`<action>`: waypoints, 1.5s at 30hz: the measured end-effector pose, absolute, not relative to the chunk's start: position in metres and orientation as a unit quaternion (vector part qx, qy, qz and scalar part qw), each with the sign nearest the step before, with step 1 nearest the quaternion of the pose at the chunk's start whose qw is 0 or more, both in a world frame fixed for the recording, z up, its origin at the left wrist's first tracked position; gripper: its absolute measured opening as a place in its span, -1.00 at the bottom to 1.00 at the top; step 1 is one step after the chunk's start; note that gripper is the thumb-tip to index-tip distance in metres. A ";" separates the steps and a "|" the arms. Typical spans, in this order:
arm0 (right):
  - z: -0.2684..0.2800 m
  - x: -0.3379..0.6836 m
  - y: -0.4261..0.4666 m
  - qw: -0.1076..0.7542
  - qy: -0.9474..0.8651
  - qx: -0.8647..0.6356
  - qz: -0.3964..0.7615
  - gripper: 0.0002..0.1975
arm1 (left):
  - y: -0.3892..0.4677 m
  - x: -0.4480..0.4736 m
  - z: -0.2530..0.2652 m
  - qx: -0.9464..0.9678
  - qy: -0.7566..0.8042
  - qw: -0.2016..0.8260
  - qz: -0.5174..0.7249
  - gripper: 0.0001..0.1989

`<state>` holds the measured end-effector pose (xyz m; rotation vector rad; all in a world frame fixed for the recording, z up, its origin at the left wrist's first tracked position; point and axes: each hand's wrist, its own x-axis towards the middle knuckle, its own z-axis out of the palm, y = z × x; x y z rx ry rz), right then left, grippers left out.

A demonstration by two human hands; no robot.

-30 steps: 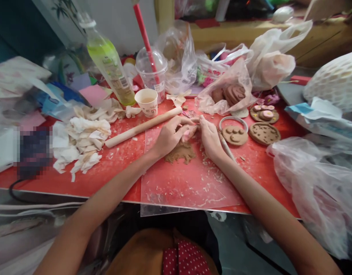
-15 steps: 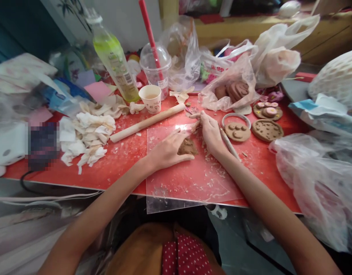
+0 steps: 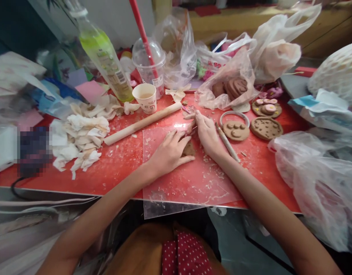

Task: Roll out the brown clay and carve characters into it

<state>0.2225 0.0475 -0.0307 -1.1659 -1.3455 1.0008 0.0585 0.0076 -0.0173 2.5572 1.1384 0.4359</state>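
Observation:
My left hand lies spread over a brown clay piece on a clear plastic sheet. Its thumb is stretched along the near side of the clay, and its fingers cover much of the far side. Close by on the right, my right hand is closed in a pinch round a slim tool with a pinkish end. The tool's tip is hidden near the left fingertips. Beside the right wrist lies a grey stick-like tool.
A wooden rolling pin, a paper cup and a green drink bottle stand or lie behind. Clay discs and a ring are at right. Crumpled tissues lie left, plastic bags right. Crumbs dot the red table.
The left fingers have shifted over the clay, covering more of it and coming close to the right hand. The right hand stays closed round the tool. The camera view has moved slightly.

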 end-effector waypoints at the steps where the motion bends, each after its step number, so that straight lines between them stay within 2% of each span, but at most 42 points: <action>1: -0.031 0.223 0.048 0.523 -0.562 -0.490 0.414 -0.34 | 0.011 0.052 -0.013 0.894 0.382 0.183 0.147 -0.29; 3: -0.033 0.225 0.048 0.527 -0.561 -0.496 0.402 -0.35 | 0.021 0.040 -0.004 0.887 0.361 0.249 0.144 -0.29; 6: -0.035 0.227 0.049 0.539 -0.560 -0.492 0.392 -0.35 | 0.036 0.040 0.003 0.839 0.355 0.367 0.189 -0.45; 9: -0.036 0.228 0.050 0.554 -0.545 -0.489 0.396 -0.34 | 0.045 0.059 0.001 0.803 0.339 0.444 0.208 -0.44; 18: -0.027 0.226 0.049 0.540 -0.525 -0.505 0.421 -0.32 | 0.041 0.069 -0.007 0.766 0.308 0.533 0.185 -0.34; 25: -0.024 0.226 0.046 0.532 -0.521 -0.506 0.435 -0.55 | 0.043 0.073 -0.008 0.741 0.324 0.552 0.200 -0.40; 29: -0.027 0.226 0.046 0.537 -0.529 -0.503 0.423 -0.55 | 0.052 0.064 0.003 0.701 0.279 0.609 0.243 -0.38; 31: -0.029 0.226 0.048 0.546 -0.528 -0.502 0.413 -0.54 | 0.058 0.062 0.005 0.704 0.301 0.559 0.318 -0.37; 33: -0.032 0.227 0.049 0.560 -0.517 -0.503 0.407 -0.54 | 0.061 0.065 0.002 0.740 0.355 0.451 0.351 -0.42; 39: -0.034 0.228 0.052 0.624 -0.483 -0.497 0.361 -0.58 | 0.036 0.098 -0.018 0.862 0.430 0.166 0.210 -0.40; 40: -0.034 0.228 0.052 0.626 -0.480 -0.496 0.362 -0.59 | 0.032 0.103 -0.018 0.867 0.434 0.146 0.198 -0.41; 41: -0.034 0.228 0.052 0.627 -0.478 -0.496 0.365 -0.59 | 0.029 0.106 -0.016 0.859 0.436 0.173 0.204 -0.41; 45: -0.032 0.228 0.052 0.624 -0.474 -0.501 0.367 -0.60 | 0.037 0.095 -0.001 0.767 0.392 0.442 0.250 -0.43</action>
